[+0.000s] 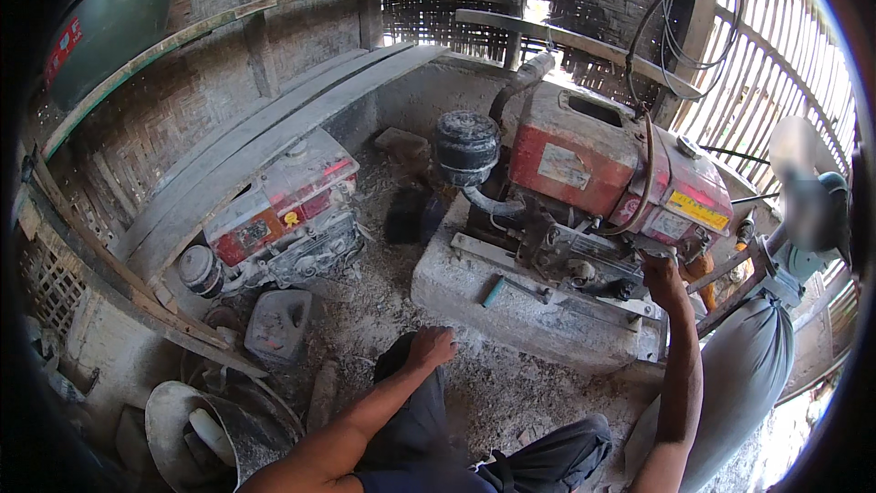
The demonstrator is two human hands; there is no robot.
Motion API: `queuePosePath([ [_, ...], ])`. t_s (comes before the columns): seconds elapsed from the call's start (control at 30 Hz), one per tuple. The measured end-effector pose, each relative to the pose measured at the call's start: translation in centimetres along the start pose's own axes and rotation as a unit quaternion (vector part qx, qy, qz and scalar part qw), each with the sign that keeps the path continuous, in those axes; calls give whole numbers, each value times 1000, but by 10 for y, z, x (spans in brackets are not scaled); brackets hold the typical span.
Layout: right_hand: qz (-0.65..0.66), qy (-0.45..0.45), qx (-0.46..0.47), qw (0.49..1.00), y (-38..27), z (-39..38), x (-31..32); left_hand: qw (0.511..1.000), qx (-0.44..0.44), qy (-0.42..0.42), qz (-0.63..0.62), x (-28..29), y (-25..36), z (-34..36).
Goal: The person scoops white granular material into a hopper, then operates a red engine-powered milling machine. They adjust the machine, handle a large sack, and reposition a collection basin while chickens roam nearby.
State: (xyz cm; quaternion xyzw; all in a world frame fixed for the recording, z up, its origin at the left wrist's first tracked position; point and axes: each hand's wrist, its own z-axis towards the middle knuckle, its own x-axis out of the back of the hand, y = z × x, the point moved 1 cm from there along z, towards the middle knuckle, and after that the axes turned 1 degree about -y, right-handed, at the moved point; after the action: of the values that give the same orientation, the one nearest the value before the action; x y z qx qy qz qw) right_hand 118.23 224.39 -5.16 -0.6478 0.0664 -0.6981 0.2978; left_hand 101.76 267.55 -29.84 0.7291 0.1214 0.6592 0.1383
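Note:
My right hand [659, 269] reaches to the front of a dusty red engine [570, 160], fingers closed on a small part below its fuel tank that I cannot make out. My left hand [432, 345] is curled closed beside my dark-clothed left knee, with nothing visible in it. The engine has a black cylindrical air filter [465, 141] on a curved pipe and stands on a concrete base [456, 292]. A tool with a turquoise handle [495, 290] lies on that base, between my two hands.
A second dusty engine [269, 228] sits left under long planks [201, 173]. A jerrycan [276, 329] and white bucket [187, 424] stand lower left. A grey bulging sack [748, 374] hangs from machinery at right. A green tub [119, 27] sits on a high rail; cables [671, 46] dangle above.

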Motion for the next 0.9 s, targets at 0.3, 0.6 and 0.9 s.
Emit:
queuePosePath([
  [0.3, 63, 5, -35, 997, 6, 5, -7, 1000, 6, 23, -12, 4, -1, -3],
  [0.6, 377, 32, -191, 906, -13, -22, -2, 999, 33, -18, -15, 6, -7, -6],
  [0.9, 566, 231, -371, 699, -10, -189, -144, 997, 58, -2, -50, 15, -7, -14],
])
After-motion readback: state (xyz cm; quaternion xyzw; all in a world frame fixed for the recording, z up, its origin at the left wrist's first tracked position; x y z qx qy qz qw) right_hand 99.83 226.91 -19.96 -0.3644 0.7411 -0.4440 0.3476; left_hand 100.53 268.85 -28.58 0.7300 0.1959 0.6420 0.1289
